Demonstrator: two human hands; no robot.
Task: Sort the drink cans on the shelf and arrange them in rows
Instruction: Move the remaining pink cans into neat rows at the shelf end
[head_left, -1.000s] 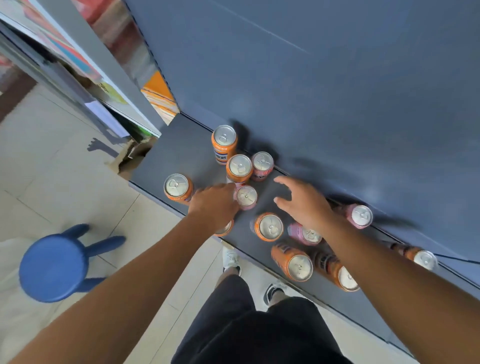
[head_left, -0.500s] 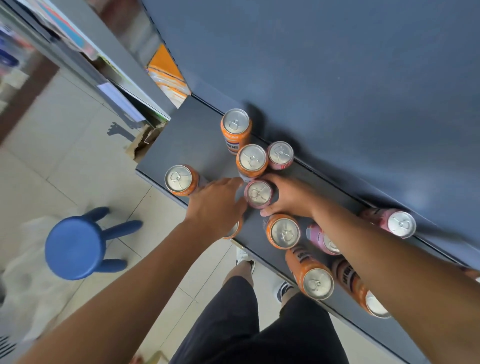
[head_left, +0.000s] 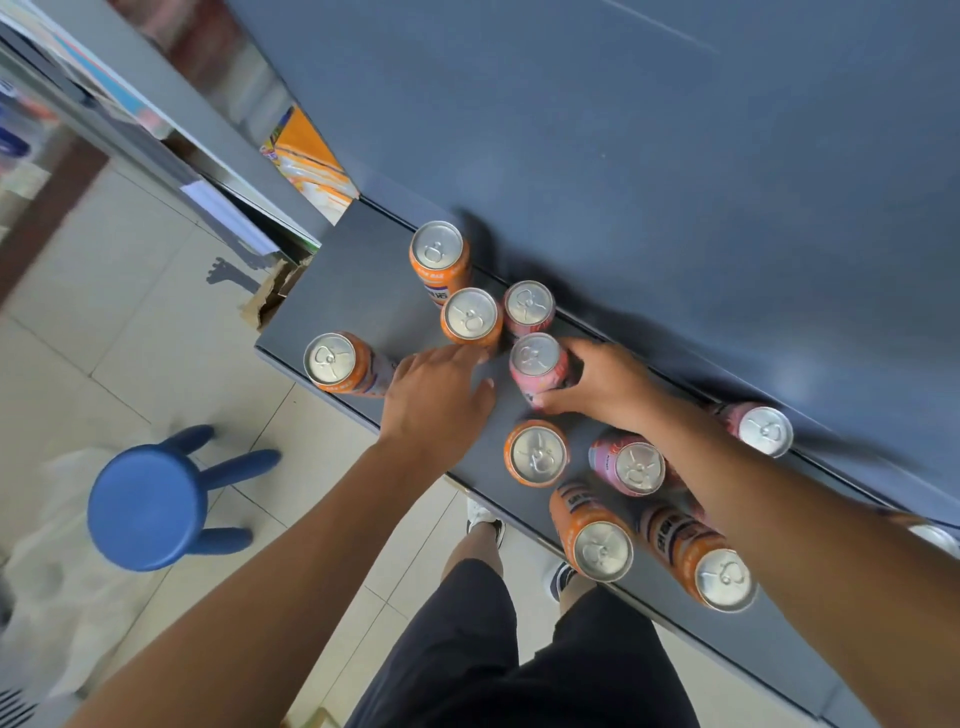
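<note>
Orange and pink drink cans stand mixed on a dark grey shelf (head_left: 363, 291). My right hand (head_left: 608, 384) grips a pink can (head_left: 535, 361) from the side near the shelf's middle. My left hand (head_left: 436, 400) hovers just left of it, fingers fairly straight and holding nothing, fingertips close to an orange can (head_left: 470, 317). Behind stand another orange can (head_left: 436, 249) and a pink can (head_left: 527, 306). One orange can (head_left: 330, 361) stands alone at the front left. Whatever lies under my left palm and wrist is hidden.
Right of my hands stand an orange can (head_left: 537, 452), two pink cans (head_left: 626, 465) (head_left: 763, 431) and two more orange cans (head_left: 592, 545) (head_left: 722, 577), partly under my right forearm. A blue stool (head_left: 145, 504) is on the tiled floor below left. The shelf's back panel (head_left: 675, 182) rises behind.
My right hand reached left and closed round the pink can. My left hand moved forward off the orange can it covered, and that can is now out of sight.
</note>
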